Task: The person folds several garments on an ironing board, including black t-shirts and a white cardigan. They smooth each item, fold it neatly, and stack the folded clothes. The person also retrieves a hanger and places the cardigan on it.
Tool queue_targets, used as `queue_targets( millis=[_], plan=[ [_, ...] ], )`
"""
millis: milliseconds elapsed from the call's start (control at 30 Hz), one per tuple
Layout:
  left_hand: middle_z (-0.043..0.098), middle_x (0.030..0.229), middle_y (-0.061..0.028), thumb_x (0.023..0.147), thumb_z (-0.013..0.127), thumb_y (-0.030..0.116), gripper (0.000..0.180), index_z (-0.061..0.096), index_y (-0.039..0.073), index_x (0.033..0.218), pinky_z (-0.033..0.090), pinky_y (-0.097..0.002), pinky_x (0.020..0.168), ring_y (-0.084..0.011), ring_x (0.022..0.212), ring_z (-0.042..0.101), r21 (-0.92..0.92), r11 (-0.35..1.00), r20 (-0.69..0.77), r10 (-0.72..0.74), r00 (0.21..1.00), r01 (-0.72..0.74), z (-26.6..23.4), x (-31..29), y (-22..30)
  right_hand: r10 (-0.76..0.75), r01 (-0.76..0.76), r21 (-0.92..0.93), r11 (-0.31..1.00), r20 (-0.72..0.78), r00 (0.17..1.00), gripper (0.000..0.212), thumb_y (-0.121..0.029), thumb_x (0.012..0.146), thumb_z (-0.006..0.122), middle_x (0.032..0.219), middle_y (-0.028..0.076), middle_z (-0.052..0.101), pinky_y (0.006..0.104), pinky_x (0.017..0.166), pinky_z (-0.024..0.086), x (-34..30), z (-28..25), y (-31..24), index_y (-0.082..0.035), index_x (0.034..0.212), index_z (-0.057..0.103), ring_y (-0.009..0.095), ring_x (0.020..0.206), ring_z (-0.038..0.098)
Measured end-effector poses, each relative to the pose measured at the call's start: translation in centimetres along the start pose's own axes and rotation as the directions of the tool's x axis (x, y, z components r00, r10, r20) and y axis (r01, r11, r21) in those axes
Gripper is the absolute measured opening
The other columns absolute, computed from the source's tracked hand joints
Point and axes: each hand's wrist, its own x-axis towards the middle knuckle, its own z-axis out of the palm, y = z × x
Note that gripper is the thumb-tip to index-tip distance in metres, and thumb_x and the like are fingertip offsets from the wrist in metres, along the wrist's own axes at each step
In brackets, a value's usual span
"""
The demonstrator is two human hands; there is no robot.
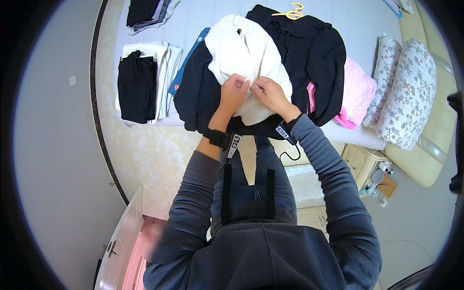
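A white knit cardigan (263,53) lies spread over dark clothing on the bed, its neck end pointing away from me. My left hand (234,91) and my right hand (268,93) meet at its middle, close to the front edge. Both have their fingers pinched together on the knit fabric. Whether a button is between the fingertips is too small to tell. Beneath the cardigan is a black garment (193,106), which shows on the left and along the bed's near edge. Part of a blue garment (181,79) sticks out beside it.
Right of the cardigan lies a black jacket (319,53) with a yellow hanger (294,12), partly over a pink garment (356,92). Folded black trousers (137,89) rest on white folded clothes (164,72) at left. Floral pillows (408,94) lean at the right. A nightstand (356,162) stands below.
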Motion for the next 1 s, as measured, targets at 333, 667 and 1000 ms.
queue_targets(
  millis=[333, 667, 1000],
  plan=[
    [0.052, 0.108, -0.0184, 0.071, 0.059, 0.003, 0.046, 0.050, -0.001, 0.116, 0.039, -0.0394, 0.092, -0.0321, 0.100, 0.050, 0.492, 0.870, -0.455, 0.266, 0.850, -0.010, -7.4, -2.0, 3.6, -0.099, 0.107, -0.101, 0.989, 0.080, 0.992, 0.037, -0.023, 0.074, 0.070, 0.095, 0.016, 0.061, 0.0396, 0.080, 0.048, 2.0, -12.4, 5.9, -0.003, 0.104, 0.064, 0.034, 0.088, 0.059],
    [0.051, 0.113, -0.0149, 0.074, 0.067, 0.019, 0.043, 0.054, 0.001, 0.110, 0.042, -0.0423, 0.086, -0.0350, 0.103, 0.050, 0.920, 0.391, -0.101, 0.234, 0.967, 0.001, 3.1, 17.5, 3.8, 0.703, -0.700, -0.560, 0.443, -0.267, 0.659, 0.050, -0.047, 0.085, 0.057, 0.125, 0.012, 0.057, 0.0538, 0.100, 0.030, 19.8, -19.2, 21.9, -0.010, 0.118, 0.060, 0.031, 0.118, 0.051],
    [0.060, 0.096, -0.0186, 0.088, 0.047, 0.005, 0.018, 0.054, -0.001, 0.105, 0.046, -0.0368, 0.076, -0.0328, 0.087, 0.059, 0.375, 0.885, -0.417, 0.428, 0.802, -0.277, -0.5, 11.2, 6.3, 0.290, -0.402, -0.341, 0.849, -0.335, 0.896, 0.033, -0.029, 0.079, 0.068, 0.088, 0.011, 0.066, 0.0358, 0.072, 0.047, 18.9, -21.1, 23.5, -0.002, 0.098, 0.062, 0.023, 0.082, 0.062]
  ],
)
